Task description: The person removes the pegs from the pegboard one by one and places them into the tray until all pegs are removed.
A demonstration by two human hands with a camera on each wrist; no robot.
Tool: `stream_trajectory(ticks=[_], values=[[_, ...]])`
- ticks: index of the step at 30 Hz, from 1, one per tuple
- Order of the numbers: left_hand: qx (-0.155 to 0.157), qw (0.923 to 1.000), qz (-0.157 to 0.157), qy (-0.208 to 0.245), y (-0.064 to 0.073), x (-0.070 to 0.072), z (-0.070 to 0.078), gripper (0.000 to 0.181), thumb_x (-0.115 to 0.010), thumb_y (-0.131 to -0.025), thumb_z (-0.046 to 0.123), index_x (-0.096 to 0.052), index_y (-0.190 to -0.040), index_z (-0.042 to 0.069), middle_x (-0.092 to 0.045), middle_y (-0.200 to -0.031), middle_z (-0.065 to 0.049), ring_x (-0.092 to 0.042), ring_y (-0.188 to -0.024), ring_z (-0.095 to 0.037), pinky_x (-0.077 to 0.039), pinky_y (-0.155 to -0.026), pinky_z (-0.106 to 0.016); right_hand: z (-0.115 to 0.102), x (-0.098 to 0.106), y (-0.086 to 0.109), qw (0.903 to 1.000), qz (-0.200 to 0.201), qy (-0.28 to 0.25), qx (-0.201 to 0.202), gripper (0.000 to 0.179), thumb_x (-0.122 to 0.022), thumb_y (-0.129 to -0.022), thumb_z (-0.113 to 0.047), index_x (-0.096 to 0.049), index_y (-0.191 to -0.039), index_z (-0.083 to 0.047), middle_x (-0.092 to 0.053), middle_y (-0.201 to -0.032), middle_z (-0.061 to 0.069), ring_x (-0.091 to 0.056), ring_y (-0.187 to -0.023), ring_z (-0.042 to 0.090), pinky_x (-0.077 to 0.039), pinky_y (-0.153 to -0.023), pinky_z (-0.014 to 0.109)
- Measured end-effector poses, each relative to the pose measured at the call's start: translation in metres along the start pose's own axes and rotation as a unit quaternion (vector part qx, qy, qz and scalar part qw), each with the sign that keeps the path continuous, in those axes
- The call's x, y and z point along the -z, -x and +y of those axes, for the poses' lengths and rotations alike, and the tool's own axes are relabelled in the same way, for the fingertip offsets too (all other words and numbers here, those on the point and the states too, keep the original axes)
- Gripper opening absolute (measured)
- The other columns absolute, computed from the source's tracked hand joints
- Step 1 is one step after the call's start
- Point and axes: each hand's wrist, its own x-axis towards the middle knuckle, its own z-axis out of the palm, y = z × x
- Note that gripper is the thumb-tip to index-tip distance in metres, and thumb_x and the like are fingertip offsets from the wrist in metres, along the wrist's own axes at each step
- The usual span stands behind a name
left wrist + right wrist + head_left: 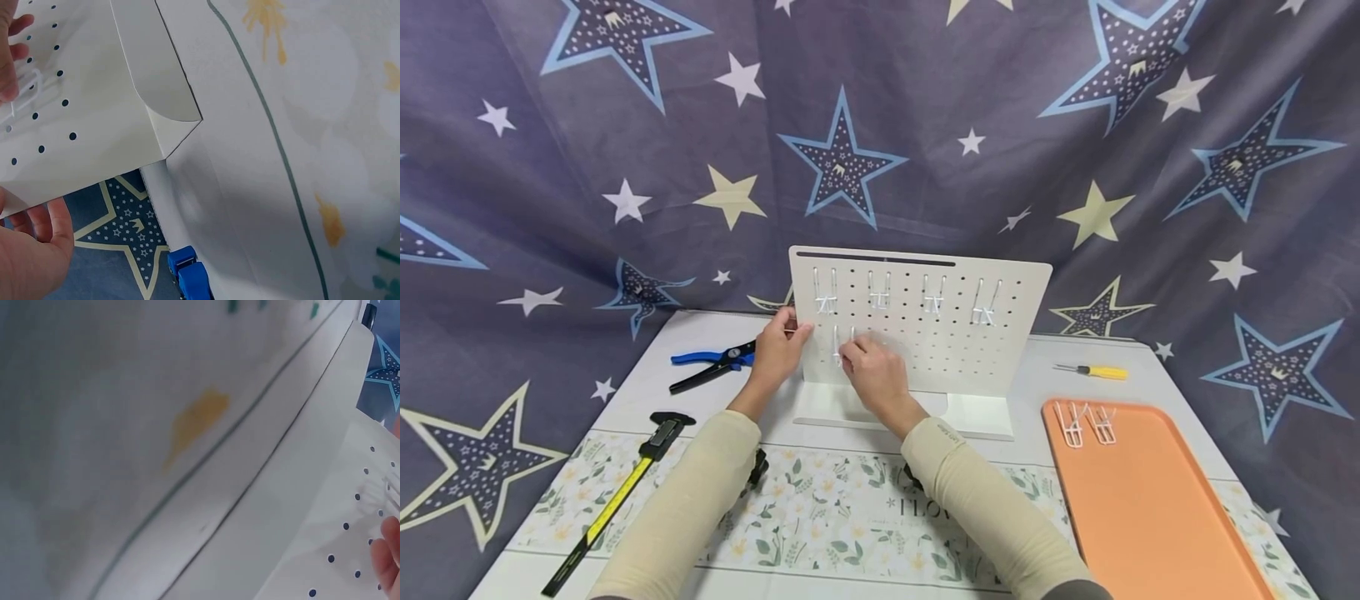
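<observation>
A white pegboard (917, 342) stands upright on its base near the back of the table. Four white wire hooks hang in a row along its upper part, one of them a double-prong hook (933, 296). My left hand (777, 350) grips the board's left edge; its fingers (41, 220) reach behind that edge. Lower on the board, my right hand (877, 375) pinches another white wire hook (836, 337) against the holes, below the leftmost hanging one. Part of this hook is hidden by the fingers (386, 550).
An orange tray (1150, 508) on the right holds two more wire hooks (1103, 425). Behind it lies a yellow-handled screwdriver (1105, 372). Blue-and-black pliers (715, 362) and a yellow-and-black caliper (621, 500) lie on the left. A starry curtain (925, 183) hangs behind the table.
</observation>
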Motion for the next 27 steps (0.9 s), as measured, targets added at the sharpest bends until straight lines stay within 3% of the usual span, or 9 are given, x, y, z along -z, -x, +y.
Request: stream_trajectory(ticks=[10, 27], values=[[-0.001, 1.0, -0.003, -0.001, -0.0001, -0.0004, -0.0004, 0.026, -0.058, -0.104, 0.027, -0.057, -0.121, 0.008, -0.069, -0.117, -0.018, -0.067, -0.106, -0.033, -0.054, -0.091, -0.048, 0.0003, 0.002, 0.0004, 0.9999, -0.003, 0.01, 0.013, 0.005, -0.078, -0.089, -0.02, -0.074, -0.092, -0.02, -0.068, -0.087, -0.006, -0.065, -0.068, 0.01, -0.051, -0.055, 0.023], [-0.001, 1.0, -0.002, 0.001, -0.001, -0.0005, -0.0009, 0.027, -0.059, -0.104, 0.027, -0.058, -0.122, 0.008, -0.069, -0.117, -0.019, -0.066, -0.107, -0.033, -0.054, -0.093, -0.048, 0.0032, -0.0015, 0.0004, 0.9982, 0.041, 0.011, 0.042, 0.007, -0.081, -0.086, -0.018, -0.076, -0.091, -0.02, -0.069, -0.085, -0.006, -0.067, -0.067, 0.009, -0.052, -0.054, 0.021]])
